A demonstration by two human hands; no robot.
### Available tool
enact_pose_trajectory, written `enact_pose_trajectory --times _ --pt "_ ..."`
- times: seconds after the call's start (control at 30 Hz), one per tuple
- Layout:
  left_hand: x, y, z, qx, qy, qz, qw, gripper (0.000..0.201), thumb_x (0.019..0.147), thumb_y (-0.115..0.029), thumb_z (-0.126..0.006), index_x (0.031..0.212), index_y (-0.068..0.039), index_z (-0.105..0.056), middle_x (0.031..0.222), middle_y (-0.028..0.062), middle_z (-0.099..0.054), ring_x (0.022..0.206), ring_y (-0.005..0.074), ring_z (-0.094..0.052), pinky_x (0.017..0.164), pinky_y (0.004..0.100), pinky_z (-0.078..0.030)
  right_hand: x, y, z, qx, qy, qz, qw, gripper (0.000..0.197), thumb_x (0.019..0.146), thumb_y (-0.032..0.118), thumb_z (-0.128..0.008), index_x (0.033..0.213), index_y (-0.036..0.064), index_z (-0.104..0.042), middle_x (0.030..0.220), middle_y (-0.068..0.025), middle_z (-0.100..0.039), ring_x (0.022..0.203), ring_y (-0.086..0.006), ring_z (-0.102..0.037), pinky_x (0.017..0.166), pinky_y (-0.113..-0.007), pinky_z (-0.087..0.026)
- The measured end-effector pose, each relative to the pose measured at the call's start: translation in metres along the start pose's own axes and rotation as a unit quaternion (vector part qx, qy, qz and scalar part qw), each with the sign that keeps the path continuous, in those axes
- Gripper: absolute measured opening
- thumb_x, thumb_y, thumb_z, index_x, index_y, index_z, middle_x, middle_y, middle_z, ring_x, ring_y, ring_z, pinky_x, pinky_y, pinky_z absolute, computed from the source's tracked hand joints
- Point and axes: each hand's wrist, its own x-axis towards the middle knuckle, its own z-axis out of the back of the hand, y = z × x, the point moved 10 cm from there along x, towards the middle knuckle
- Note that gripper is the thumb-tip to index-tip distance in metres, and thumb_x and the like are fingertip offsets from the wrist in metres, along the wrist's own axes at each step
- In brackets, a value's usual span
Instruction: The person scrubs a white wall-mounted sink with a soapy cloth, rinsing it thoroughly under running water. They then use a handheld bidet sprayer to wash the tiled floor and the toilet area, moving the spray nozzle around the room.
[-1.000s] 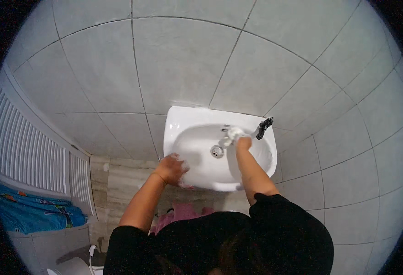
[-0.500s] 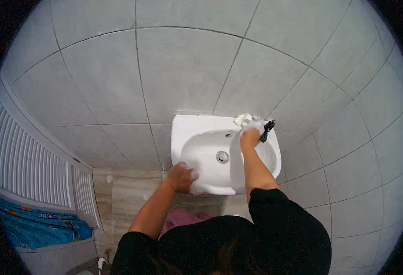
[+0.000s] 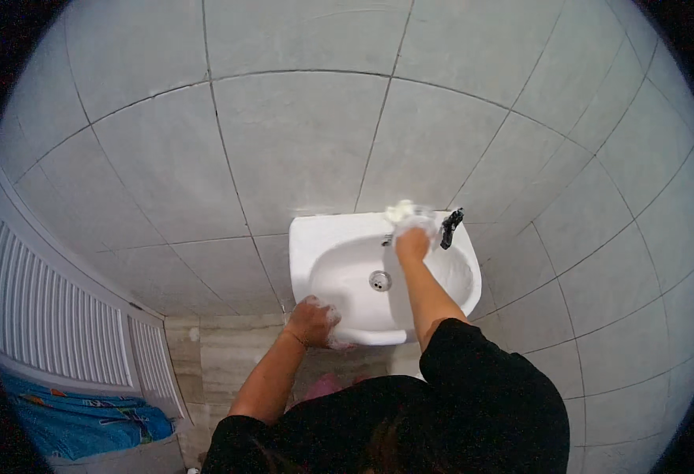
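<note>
A white washbasin (image 3: 311, 237) stands against the tiled wall, with a round metal drain (image 3: 380, 281) in its bowl. At the basin's back ledge, my right hand (image 3: 414, 243) is closed, pressing a foamy, whitish crumpled cloth or sponge (image 3: 400, 211) along the surface; motion blur hides its exact kind. Just right of that hand is the black tap (image 3: 451, 229). My left hand (image 3: 313, 322), covered in suds, is closed over the basin's front left rim. Its fingertips are partly hidden by foam.
Grey tiled walls (image 3: 300, 134) rise behind the basin and to its right. A white louvred door (image 3: 55, 292) is at the left, with a blue patterned towel (image 3: 86, 423) below it. Something pink (image 3: 323, 385) shows beneath the basin, above the beige floor (image 3: 236, 351).
My right hand has slid left along the back ledge with the whitish cloth or sponge, away from the tap. My left hand stays at the front left rim. The whole view has shifted slightly.
</note>
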Motion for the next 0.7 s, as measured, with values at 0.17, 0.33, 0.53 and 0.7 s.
enact_pose_trajectory --times 0.17,0.33,0.53,0.7 --pt "0.003 0.000 0.003 -0.003 0.039 0.014 0.999 0.058 0.049 -0.064 -0.061 0.075 -0.012 -0.058 0.081 0.0052 -0.059 0.071 0.0278 -0.056 0.072 0.0394 -0.041 -0.044 0.083 -0.035 -0.153 0.006 0.166 0.974 0.022 0.076 0.017 -0.046 0.082 0.0000 -0.058 0.083 -0.0155 -0.059 0.079 -0.0261 -0.057 0.078 -0.039 -0.042" --pt "-0.001 -0.003 0.008 0.051 0.002 0.013 0.999 0.056 0.049 -0.065 -0.060 0.073 -0.014 -0.058 0.077 0.0052 -0.058 0.072 0.0285 -0.055 0.073 0.0403 -0.041 -0.152 0.189 -0.057 -0.090 0.172 0.438 0.878 0.023 0.069 0.013 -0.045 0.079 -0.0023 -0.059 0.083 -0.0205 -0.058 0.093 -0.0321 -0.050 0.098 -0.049 -0.014" --pt "-0.002 -0.001 -0.001 0.029 -0.043 -0.021 0.998 0.055 0.047 -0.063 -0.061 0.070 -0.013 -0.058 0.075 0.0067 -0.058 0.069 0.0264 -0.055 0.068 0.0379 -0.042 -0.008 0.026 -0.022 -0.113 0.014 0.164 0.980 0.022 0.074 0.019 -0.047 0.078 0.0016 -0.059 0.080 -0.0154 -0.059 0.070 -0.0296 -0.057 0.069 -0.039 -0.044" --pt "0.001 -0.007 0.014 0.010 -0.030 -0.012 0.999 0.058 0.049 -0.066 -0.058 0.067 -0.011 -0.060 0.072 0.0064 -0.056 0.065 0.0234 -0.054 0.064 0.0353 -0.041 -0.038 0.073 -0.038 -0.030 0.059 0.140 0.988 0.027 0.077 0.024 -0.046 0.079 0.0002 -0.059 0.082 -0.0185 -0.058 0.077 -0.0298 -0.057 0.074 -0.041 -0.042"
